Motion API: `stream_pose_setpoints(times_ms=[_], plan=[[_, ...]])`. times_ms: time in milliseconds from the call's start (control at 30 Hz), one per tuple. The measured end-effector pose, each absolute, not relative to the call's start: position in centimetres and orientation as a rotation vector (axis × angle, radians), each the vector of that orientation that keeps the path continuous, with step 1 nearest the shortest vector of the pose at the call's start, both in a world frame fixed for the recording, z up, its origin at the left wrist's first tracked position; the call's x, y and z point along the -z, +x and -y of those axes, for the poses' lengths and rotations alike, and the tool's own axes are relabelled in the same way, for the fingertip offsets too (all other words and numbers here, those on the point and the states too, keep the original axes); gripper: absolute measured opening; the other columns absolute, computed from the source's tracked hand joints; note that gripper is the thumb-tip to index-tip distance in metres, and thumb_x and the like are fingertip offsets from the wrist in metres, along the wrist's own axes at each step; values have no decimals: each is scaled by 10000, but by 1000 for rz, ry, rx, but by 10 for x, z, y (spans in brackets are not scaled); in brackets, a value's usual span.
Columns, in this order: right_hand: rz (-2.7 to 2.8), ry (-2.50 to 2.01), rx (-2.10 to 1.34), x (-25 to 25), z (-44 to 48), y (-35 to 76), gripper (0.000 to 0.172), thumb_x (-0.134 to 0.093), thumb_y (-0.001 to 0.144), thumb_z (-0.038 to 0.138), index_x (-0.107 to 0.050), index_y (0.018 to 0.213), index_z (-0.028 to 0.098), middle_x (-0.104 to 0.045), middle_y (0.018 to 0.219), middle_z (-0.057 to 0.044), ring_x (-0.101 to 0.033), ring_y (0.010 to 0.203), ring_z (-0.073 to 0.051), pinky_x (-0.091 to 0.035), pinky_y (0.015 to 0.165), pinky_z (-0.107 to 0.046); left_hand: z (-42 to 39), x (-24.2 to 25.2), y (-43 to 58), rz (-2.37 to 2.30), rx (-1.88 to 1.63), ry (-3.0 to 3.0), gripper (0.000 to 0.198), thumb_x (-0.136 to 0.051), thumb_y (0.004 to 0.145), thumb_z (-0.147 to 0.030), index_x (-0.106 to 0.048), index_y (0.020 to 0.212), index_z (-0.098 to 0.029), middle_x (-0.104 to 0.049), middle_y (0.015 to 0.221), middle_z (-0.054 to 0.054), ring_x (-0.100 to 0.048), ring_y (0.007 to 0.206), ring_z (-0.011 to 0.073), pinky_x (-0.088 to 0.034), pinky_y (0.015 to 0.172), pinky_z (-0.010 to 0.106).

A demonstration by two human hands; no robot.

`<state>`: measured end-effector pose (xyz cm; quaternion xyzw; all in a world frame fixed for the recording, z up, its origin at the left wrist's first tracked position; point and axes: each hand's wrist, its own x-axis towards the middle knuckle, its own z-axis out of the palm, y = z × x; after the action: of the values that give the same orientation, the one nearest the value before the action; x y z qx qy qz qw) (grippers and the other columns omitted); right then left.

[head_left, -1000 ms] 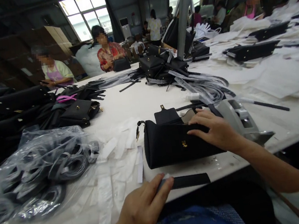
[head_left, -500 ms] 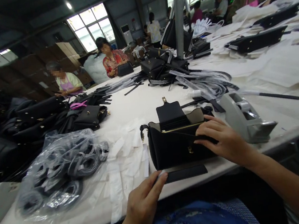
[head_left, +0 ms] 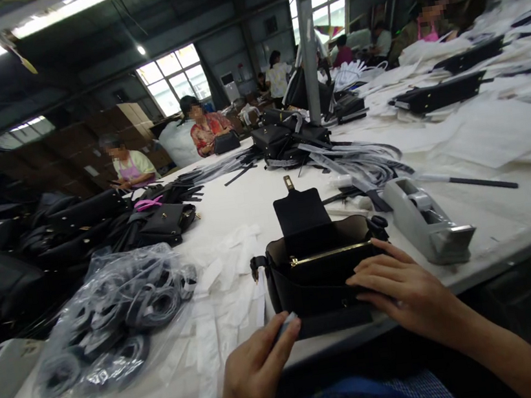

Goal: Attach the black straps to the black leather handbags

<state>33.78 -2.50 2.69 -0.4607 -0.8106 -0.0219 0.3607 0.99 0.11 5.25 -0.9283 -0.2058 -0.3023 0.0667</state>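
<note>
A small black handbag stands upright at the near edge of the white table, its flap thrown back and a gold zipper showing inside. My right hand rests on the bag's front, fingers curled over its lower part. My left hand pinches the left end of a flat black strap piece that lies along the table edge in front of the bag.
White paper strips lie left of the bag, beside a clear plastic bag of coiled straps. A grey tape dispenser sits to the right. Piles of black bags fill the left side. Other people work at the far end.
The bag has been tipped from lying on its side to standing upright and drawn closer to me. My right hand slid down its front. My left hand still holds the strap piece.
</note>
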Motion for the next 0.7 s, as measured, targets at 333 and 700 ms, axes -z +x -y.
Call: stream_pose_setpoints(times_ms=[333, 700], plan=[[2101, -1165, 69, -30, 42, 336, 464, -724, 847, 216, -606, 1288, 300, -750, 1112, 9, -667, 1081, -180, -71, 1260, -426, -10, -55, 18, 550, 925, -2700, 376, -422, 1020, -55, -603, 1343, -113, -684, 1235, 161, -686, 1094, 183, -587, 901, 246], [1920, -1156, 28, -18, 42, 332, 296, -738, 860, 318, -670, 1147, 292, -772, 1001, 31, -699, 990, -164, -167, 1246, -401, -23, -53, 29, 539, 956, -2761, 370, -476, 989, -35, -614, 1324, -109, -692, 1220, 171, -699, 1074, 196, -600, 887, 260]])
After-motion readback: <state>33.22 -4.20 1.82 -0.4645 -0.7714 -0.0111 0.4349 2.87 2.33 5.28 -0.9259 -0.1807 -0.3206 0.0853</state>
